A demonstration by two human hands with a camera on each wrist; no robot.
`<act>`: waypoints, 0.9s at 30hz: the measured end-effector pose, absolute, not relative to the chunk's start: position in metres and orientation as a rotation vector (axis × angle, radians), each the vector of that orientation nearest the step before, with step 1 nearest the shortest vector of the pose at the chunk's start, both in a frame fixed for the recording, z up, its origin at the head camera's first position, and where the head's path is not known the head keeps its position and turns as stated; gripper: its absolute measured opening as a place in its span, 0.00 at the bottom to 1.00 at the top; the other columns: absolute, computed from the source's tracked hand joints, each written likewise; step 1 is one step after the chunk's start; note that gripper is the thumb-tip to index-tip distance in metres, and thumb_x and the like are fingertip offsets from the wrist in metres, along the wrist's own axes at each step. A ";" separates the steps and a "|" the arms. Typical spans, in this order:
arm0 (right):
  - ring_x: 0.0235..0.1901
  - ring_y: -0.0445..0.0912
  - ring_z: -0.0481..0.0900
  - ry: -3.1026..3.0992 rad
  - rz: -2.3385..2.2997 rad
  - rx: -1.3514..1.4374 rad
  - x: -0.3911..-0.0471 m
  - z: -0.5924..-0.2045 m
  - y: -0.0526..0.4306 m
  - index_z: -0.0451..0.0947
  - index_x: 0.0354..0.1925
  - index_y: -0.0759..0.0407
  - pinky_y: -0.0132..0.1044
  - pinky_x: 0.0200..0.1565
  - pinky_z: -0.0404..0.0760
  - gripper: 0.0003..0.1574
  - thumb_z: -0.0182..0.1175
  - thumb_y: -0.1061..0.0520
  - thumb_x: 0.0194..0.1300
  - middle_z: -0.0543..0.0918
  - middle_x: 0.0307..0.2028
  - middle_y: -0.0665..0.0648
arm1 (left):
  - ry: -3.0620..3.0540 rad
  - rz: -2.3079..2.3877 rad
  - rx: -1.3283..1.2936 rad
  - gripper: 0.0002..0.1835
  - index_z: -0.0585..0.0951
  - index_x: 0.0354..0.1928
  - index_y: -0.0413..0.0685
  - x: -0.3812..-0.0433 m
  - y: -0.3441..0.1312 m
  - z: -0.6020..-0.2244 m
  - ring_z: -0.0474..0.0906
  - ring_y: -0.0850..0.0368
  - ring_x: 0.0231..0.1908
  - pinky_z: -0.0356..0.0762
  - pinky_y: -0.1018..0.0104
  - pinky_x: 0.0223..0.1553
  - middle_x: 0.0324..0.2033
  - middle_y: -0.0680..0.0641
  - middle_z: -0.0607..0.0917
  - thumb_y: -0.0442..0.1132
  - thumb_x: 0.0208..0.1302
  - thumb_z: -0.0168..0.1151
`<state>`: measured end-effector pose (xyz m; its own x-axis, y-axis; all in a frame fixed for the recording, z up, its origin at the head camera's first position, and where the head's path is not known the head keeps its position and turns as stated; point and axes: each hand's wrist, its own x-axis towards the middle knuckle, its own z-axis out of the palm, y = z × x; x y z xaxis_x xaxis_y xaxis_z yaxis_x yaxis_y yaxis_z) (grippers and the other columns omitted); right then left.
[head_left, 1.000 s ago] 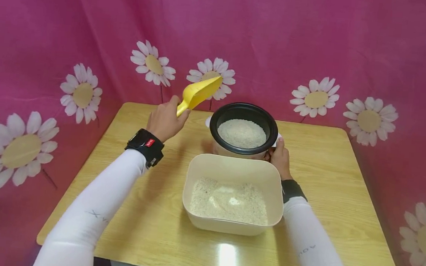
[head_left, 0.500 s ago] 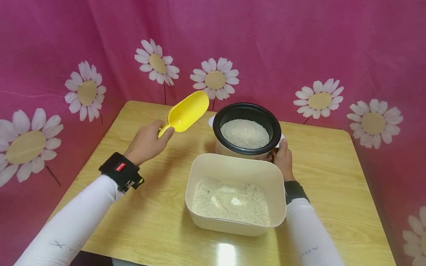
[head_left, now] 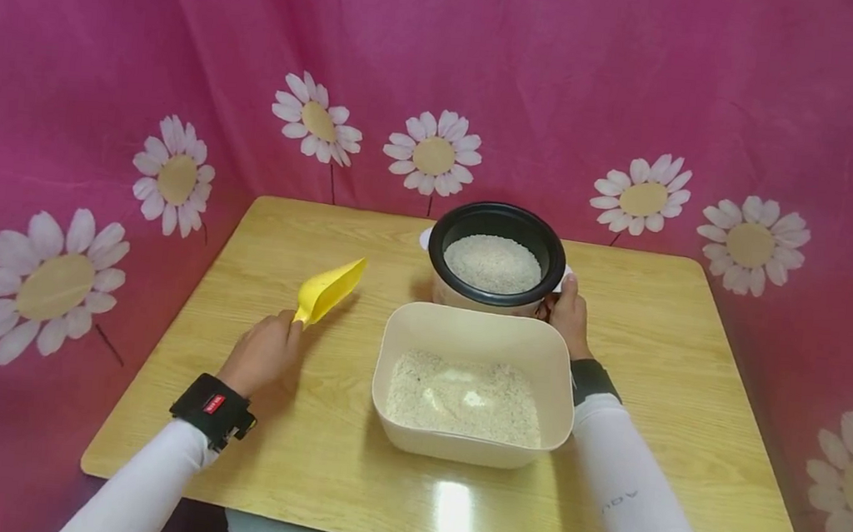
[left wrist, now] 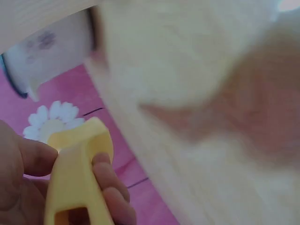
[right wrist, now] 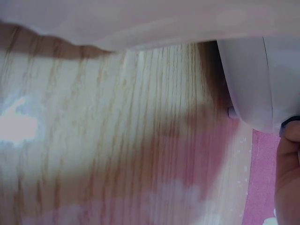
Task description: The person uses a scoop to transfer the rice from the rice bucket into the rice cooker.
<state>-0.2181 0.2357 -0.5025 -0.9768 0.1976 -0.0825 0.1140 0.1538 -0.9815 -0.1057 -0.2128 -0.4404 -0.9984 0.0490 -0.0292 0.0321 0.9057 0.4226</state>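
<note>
A yellow scoop (head_left: 330,290), with no rice seen in it, is held by its handle in my left hand (head_left: 265,353), low over the table's left half. In the left wrist view the thumb and fingers (left wrist: 110,180) pinch the scoop's handle (left wrist: 70,187). My right hand (head_left: 571,321) holds the side handle of a pale rice cooker (head_left: 448,298) with a black inner pot. White rice (head_left: 493,263) is heaped inside it. In front stands a cream plastic bin (head_left: 457,450) with more rice (head_left: 454,395) over its bottom. The right wrist view shows only part of the right hand (right wrist: 288,168).
The wooden table (head_left: 292,447) has pink flowered cloth (head_left: 532,74) behind it and at both sides. The cooker sits near the back edge, close behind the bin. Bare wood lies left of the bin and right of the right arm.
My left hand has come down and left, toward me, carrying the scoop from beside the cooker to low over the table. My right hand stays at the cooker's handle.
</note>
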 end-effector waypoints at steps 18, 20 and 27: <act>0.15 0.37 0.68 -2.281 1.966 -0.298 -0.223 -0.508 0.236 0.64 0.10 0.46 0.31 0.24 0.67 0.47 0.27 0.29 0.80 0.71 0.11 0.42 | 3.353 0.475 0.209 0.19 0.75 0.58 0.26 -0.064 -0.216 -0.509 0.71 0.39 0.34 0.66 0.51 0.39 0.32 0.33 0.79 0.35 0.74 0.58; 0.16 0.38 0.68 -2.286 1.997 -0.321 -0.222 -0.506 0.236 0.65 0.10 0.47 0.31 0.24 0.68 0.47 0.27 0.28 0.80 0.71 0.12 0.43 | 3.378 0.465 0.218 0.18 0.75 0.57 0.26 -0.062 -0.216 -0.512 0.70 0.39 0.34 0.64 0.52 0.39 0.31 0.34 0.78 0.34 0.73 0.59; 0.17 0.39 0.69 -2.269 2.065 -0.337 -0.220 -0.503 0.236 0.65 0.12 0.51 0.32 0.24 0.69 0.48 0.27 0.28 0.80 0.72 0.13 0.45 | 3.383 0.460 0.210 0.19 0.75 0.58 0.28 -0.056 -0.217 -0.524 0.68 0.40 0.33 0.64 0.53 0.37 0.32 0.35 0.78 0.33 0.70 0.62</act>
